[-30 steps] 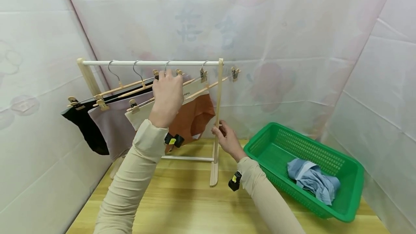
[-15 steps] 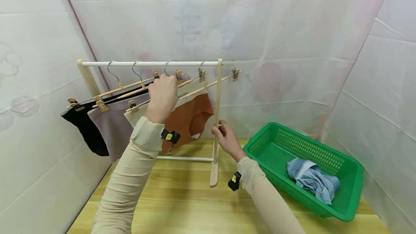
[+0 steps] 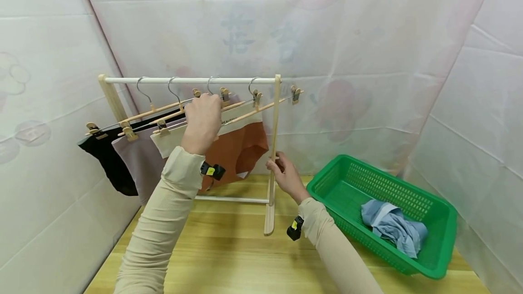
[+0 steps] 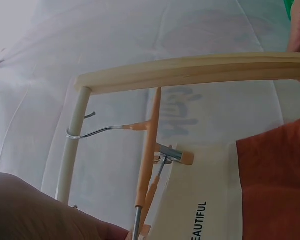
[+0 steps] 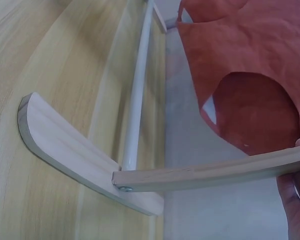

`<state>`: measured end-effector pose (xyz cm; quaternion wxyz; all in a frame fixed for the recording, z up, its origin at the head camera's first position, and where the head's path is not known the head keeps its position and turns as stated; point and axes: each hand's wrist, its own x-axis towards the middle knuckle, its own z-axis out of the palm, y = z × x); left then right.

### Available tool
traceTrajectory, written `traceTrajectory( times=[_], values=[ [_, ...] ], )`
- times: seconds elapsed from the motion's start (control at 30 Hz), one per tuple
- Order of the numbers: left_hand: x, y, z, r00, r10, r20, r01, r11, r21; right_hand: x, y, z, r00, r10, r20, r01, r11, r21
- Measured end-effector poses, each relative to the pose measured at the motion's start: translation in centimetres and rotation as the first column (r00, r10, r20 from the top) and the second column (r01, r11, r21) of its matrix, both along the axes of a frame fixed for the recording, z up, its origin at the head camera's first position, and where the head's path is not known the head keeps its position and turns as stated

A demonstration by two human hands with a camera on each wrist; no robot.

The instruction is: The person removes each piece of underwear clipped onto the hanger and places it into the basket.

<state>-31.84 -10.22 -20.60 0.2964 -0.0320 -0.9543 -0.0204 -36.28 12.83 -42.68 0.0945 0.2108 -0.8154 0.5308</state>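
wooden table [image 3: 229, 253] | printed walls [image 3: 380, 35] | left hand [image 3: 202, 124] grips hanger [image 4: 149, 160] | right hand [image 3: 289, 178] pinches post [image 3: 275, 121]

In head view, seen from 8 to 10 o'clock: black garment [image 3: 114, 162], lilac garment [image 3: 143, 162], rust-orange garment [image 3: 241, 151] banded cream with black lettering [image 4: 199, 220], tan hanger [image 4: 148, 155]. At 4, pale-blue garment [image 3: 394, 228] is backed by solid green basket [image 3: 448, 235]. White backdrop [image 3: 359, 35] at 12 is printed faint pink and blue; tabletop [image 3: 229, 257] at 6 is streaked yellow-brown.

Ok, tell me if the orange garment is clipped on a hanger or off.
On. The orange garment hangs by clips at both visible ends of its cream waistband; the left hand hides the middle.
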Motion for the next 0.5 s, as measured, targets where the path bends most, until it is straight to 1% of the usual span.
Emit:
traceTrajectory(
  times=[0.1,0.13,0.2,0.33,0.37,0.5],
  values=[
    [0.2,0.0,0.3,1.0,0.01,-0.023,-0.01,1.0,0.003,0.0,0.1,0.0,1.0,0.003,-0.005,-0.003,1.0,0.007],
    [0.2,-0.1,0.5,1.0,0.014,-0.027,-0.014,1.0,0.004,0.3,0.0,0.4,1.0,0.009,0.002,-0.009,1.0,0.008],
    [0.4,-0.2,0.7,0.999,0.014,-0.033,-0.014,1.0,0.003,0.3,0.0,0.4,1.0,0.007,0.001,-0.007,1.0,0.006],
    [0.9,-0.7,1.0,1.0,0.006,-0.012,-0.006,1.0,0.008,0.2,0.0,0.3,1.0,0.009,0.012,-0.009,1.0,-0.013],
    [1.0,-0.9,1.1,1.0,0.002,-0.008,-0.002,1.0,0.011,-0.2,0.1,-0.2,1.0,0.004,0.004,-0.004,1.0,-0.016],
    [1.4,-1.6,1.1,1.0,-0.019,-0.004,0.019,1.0,0.022,-0.1,0.1,-0.1,1.0,0.005,-0.001,-0.005,1.0,-0.012]
  ],
)
